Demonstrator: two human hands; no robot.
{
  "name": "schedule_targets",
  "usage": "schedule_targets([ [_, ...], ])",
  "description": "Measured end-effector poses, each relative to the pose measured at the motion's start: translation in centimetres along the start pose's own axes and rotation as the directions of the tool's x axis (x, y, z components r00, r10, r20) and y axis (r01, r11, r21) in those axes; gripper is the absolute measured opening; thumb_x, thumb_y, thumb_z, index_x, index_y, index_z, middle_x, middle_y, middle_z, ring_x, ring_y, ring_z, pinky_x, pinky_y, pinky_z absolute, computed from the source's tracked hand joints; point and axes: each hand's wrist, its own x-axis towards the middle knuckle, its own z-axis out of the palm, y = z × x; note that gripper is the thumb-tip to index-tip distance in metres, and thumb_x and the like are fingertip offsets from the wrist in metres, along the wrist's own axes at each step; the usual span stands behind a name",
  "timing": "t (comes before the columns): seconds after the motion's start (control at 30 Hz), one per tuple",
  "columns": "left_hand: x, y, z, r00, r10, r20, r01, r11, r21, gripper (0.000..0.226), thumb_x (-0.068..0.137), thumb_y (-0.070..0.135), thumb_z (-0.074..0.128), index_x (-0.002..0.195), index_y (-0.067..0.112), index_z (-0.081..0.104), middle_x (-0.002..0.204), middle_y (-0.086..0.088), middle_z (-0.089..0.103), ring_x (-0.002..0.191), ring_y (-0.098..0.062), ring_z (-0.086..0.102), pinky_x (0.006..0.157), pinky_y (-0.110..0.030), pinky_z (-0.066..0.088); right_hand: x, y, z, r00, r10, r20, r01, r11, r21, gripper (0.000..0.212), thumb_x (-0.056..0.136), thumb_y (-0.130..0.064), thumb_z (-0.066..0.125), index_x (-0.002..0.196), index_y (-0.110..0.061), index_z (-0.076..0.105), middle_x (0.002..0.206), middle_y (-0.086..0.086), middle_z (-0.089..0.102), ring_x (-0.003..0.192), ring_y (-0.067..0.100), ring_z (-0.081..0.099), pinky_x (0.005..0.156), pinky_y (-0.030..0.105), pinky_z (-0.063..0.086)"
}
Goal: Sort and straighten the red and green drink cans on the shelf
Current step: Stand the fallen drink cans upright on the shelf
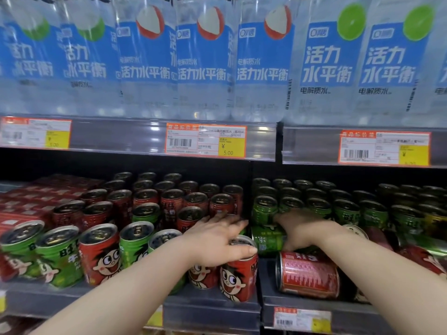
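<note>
Red and green drink cans fill the lower shelf [210, 307]. My left hand [217, 240] lies over the top of an upright red can [239, 274] at the front of the left bay, thumb across its lid. My right hand [304, 228] grips a green can [266, 240] lying on its side in the right bay. In front of that hand a red can [309, 274] lies on its side. The left bay's front row mixes green cans [58, 257] and a red can [101, 255]. Upright green cans [346, 211] stand behind my right hand.
Above, a shelf holds large clear water bottles [205, 59] with blue labels, with price tags [205, 139] on its edge. Red cartons [31, 201] are stacked at the far left. More toppled red cans [420, 259] lie at the right. A divider separates the two bays.
</note>
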Motion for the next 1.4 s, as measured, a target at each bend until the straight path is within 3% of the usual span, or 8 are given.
schedule_targets([
  [0.1,0.0,-0.1,0.0,1.000,-0.004,0.005,0.004,1.000,-0.006,0.070,0.088,0.065,0.029,0.147,0.036,0.005,0.158,0.008,0.000,0.145,-0.017,-0.004,0.115,-0.040,0.004,-0.6,0.5,0.0,1.000,0.006,-0.027,0.000,0.975,0.224,0.073,0.066,-0.040,0.074,0.130,-0.030,0.041,0.126,-0.002,0.054,0.104,0.017,0.054,0.079,0.026,0.047],
  [0.33,0.2,-0.2,0.1,1.000,-0.006,0.003,0.006,1.000,0.006,0.071,0.087,0.066,0.029,0.147,0.035,0.005,0.158,0.007,0.000,0.145,-0.018,-0.004,0.115,-0.040,0.005,-1.2,0.5,0.2,0.990,0.001,-0.144,0.073,0.854,0.514,0.080,0.064,-0.035,0.080,0.131,-0.030,0.036,0.135,-0.005,0.045,0.116,0.015,0.048,0.095,0.027,0.043],
  [0.57,0.5,-0.4,0.3,1.000,0.003,0.002,-0.003,1.000,0.002,0.072,0.087,0.067,0.028,0.147,0.035,0.005,0.158,0.007,0.000,0.145,-0.017,-0.005,0.114,-0.041,0.004,-0.4,-0.5,-0.7,0.984,-0.044,-0.172,0.128,0.845,0.518,0.091,0.065,-0.036,0.079,0.140,-0.034,0.027,0.144,-0.003,0.039,0.130,0.016,0.040,0.107,0.030,0.036],
  [0.87,0.4,-0.5,0.4,1.000,0.003,-0.010,-0.003,0.999,-0.034,0.072,0.086,0.067,0.030,0.147,0.036,0.008,0.158,0.009,0.002,0.145,-0.016,-0.004,0.115,-0.042,0.006,-1.1,-1.6,-0.6,0.957,0.003,-0.290,0.171,0.803,0.571,0.066,0.075,-0.038,0.073,0.132,-0.029,0.041,0.137,-0.003,0.043,0.125,0.016,0.045,0.100,0.023,0.037],
  [0.97,0.7,-0.4,0.2,1.000,-0.025,-0.014,0.024,0.996,-0.089,0.075,0.083,0.072,0.031,0.146,0.036,0.016,0.157,0.007,0.011,0.144,-0.017,0.007,0.116,-0.045,0.011,-3.7,0.3,-1.8,0.989,-0.053,-0.141,0.115,0.873,0.475,0.047,0.073,-0.052,0.070,0.113,-0.034,0.051,0.117,-0.007,0.054,0.108,0.016,0.054,0.091,0.028,0.046],
  [1.1,1.7,1.3,-0.1,0.998,-0.033,-0.060,0.029,0.998,-0.055,0.084,0.077,0.075,0.037,0.145,0.029,0.020,0.158,0.002,0.006,0.145,-0.020,0.004,0.116,-0.046,0.000,-7.3,0.6,-2.0,0.961,-0.093,0.261,0.045,0.982,0.183,0.081,0.064,-0.059,0.072,0.133,-0.037,0.038,0.132,-0.007,0.046,0.118,0.017,0.047,0.098,0.034,0.044],
  [1.23,1.9,2.4,0.2,0.997,0.068,0.018,-0.068,0.998,-0.008,0.089,0.079,0.073,0.039,0.148,0.032,-0.001,0.158,0.005,-0.007,0.144,-0.017,-0.009,0.116,-0.046,-0.005,-8.3,-0.3,-0.6,0.977,-0.114,0.179,0.126,0.990,-0.059,0.098,0.064,-0.051,0.076,0.143,-0.034,0.020,0.132,0.004,0.044,0.119,0.021,0.040,0.098,0.035,0.039],
  [1.4,1.9,2.1,0.2,0.997,0.071,0.039,-0.071,0.997,-0.009,0.089,0.080,0.072,0.039,0.148,0.032,-0.002,0.158,0.005,-0.006,0.145,-0.017,-0.006,0.117,-0.044,0.004,-8.9,0.8,0.8,0.983,-0.180,0.021,0.181,0.968,-0.173,0.105,0.063,-0.048,0.075,0.145,-0.031,0.013,0.136,-0.002,0.046,0.118,0.019,0.034,0.097,0.035,0.032],
])
